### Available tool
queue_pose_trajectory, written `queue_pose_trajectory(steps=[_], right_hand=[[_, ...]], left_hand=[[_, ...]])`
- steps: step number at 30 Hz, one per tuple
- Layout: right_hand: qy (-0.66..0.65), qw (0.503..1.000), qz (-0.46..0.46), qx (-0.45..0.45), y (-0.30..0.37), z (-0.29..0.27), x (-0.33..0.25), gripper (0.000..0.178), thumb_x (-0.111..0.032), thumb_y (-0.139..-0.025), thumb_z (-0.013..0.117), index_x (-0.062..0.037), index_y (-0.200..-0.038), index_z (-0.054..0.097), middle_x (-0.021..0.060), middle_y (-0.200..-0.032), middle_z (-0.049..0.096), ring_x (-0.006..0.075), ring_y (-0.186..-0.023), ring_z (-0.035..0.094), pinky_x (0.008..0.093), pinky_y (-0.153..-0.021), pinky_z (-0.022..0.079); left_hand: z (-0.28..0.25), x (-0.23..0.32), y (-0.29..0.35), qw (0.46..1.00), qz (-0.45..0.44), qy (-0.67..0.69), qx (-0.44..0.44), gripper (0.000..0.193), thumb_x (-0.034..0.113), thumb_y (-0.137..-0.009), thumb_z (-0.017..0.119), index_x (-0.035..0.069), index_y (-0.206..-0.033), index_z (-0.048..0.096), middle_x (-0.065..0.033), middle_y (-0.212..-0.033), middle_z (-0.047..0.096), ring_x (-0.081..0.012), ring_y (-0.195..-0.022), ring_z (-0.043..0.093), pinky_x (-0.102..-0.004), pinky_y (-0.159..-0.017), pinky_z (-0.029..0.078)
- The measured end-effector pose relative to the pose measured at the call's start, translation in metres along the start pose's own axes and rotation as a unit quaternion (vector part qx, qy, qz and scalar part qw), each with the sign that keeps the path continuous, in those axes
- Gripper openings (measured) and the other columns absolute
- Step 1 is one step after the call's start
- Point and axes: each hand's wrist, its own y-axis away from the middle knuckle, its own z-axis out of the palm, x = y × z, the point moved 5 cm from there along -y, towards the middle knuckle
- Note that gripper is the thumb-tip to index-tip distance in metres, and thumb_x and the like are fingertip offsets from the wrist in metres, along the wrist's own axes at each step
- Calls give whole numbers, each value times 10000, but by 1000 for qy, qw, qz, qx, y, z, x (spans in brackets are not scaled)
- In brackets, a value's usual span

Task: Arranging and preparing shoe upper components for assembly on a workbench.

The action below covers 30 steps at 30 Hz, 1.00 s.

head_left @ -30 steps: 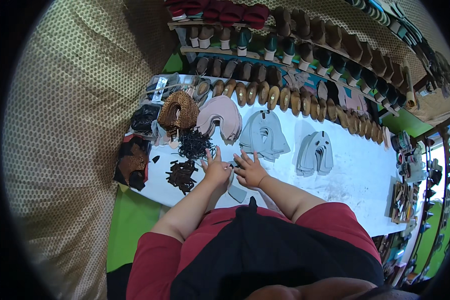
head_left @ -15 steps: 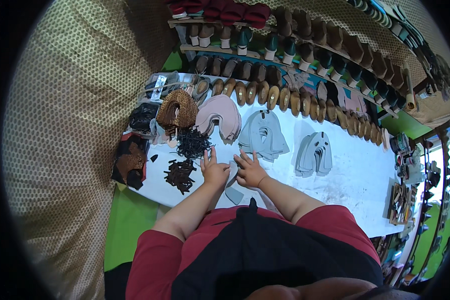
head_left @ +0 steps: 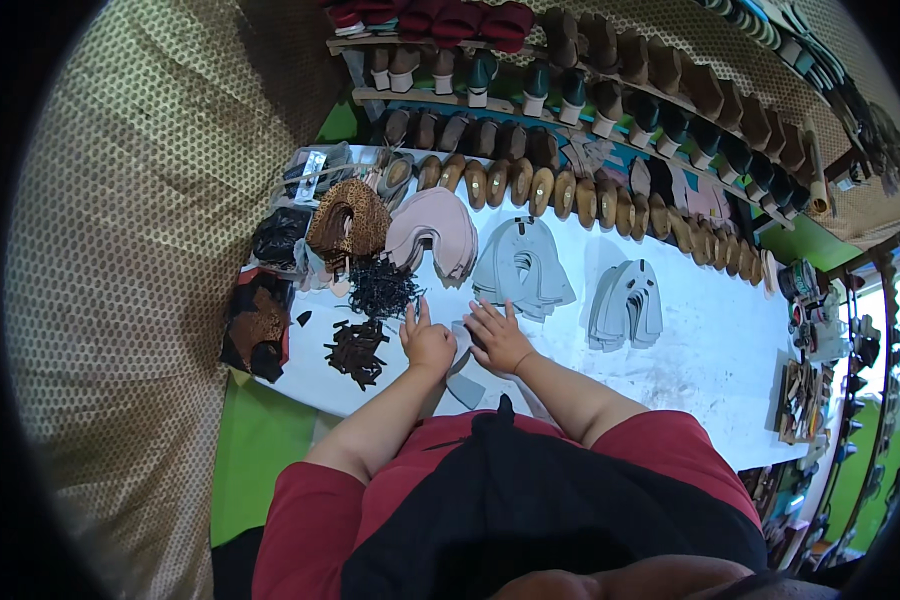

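1. Lying on the white table (head_left: 715, 375) near its front edge, in the head view, is the grey piece (head_left: 464, 391); its upper part runs between the two hands, its wider end bare below them.
2. The right hand (head_left: 497, 338) is palm down with fingers spread, presumably to steady the piece. The left hand (head_left: 429, 347) has two fingers raised apart and the others curled; I cannot tell whether it pinches anything.
3. Two strip heaps, black (head_left: 382, 287) and brown (head_left: 358, 352), sit just beyond and beside the left hand, probably for easy reach.
4. Four arch-shaped stacks stand behind: one leopard (head_left: 370, 215), one pink (head_left: 430, 212), two grey, a nearer one (head_left: 495, 272) and a farther-right one (head_left: 610, 312). They seem parted by colour to prevent mixing; their layers are too tight to count.
5. Lasts (head_left: 541, 190) line the back in a long row, well over ten, perhaps to leave working room in front.
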Motion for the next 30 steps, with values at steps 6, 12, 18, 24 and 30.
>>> queue_pose_trajectory(steps=[6,12,18,24,30], right_hand=[[6,999,31,-42,-1,-1,1,373,-336,-855,631,-76,-1118,589,124,-1504,407,320,-1484,234,713,-1126,116],[14,998,31,-44,-2,-2,0,343,-350,-859,622,-80,-1068,598,125,-1494,423,321,-1486,230,715,-1128,106],[19,998,38,-55,-1,1,1,351,-358,-865,614,-83,-1082,596,124,-1499,419,324,-1486,229,711,-1132,100],[20,999,22,-41,-5,-1,-5,341,-345,-853,626,-85,-1073,601,128,-1475,441,329,-1474,252,708,-1132,107],[19,999,21,-15,0,1,0,324,-323,-830,638,-87,-1050,605,138,-1448,464,342,-1460,278,705,-1131,117]], left_hand=[[3,-11,2,999,-40,-5,9,181,273,-792,667,127,-774,774,-164,-1578,344,-396,-1467,232,-565,-1142,210],[8,-24,3,998,-66,-7,3,172,270,-785,662,135,-789,769,-146,-1580,347,-385,-1469,230,-557,-1144,205],[-1,-23,7,995,-90,-19,-31,141,267,-790,671,174,-736,761,-156,-1587,331,-399,-1473,215,-558,-1151,186],[-16,-38,14,994,-43,-10,95,301,220,-806,633,144,-1091,695,-163,-1577,336,-406,-1473,215,-597,-1155,147],[-24,1,31,969,230,-93,-13,568,276,-867,568,75,-1393,495,-170,-1557,351,-358,-1477,247,-614,-1168,97]])
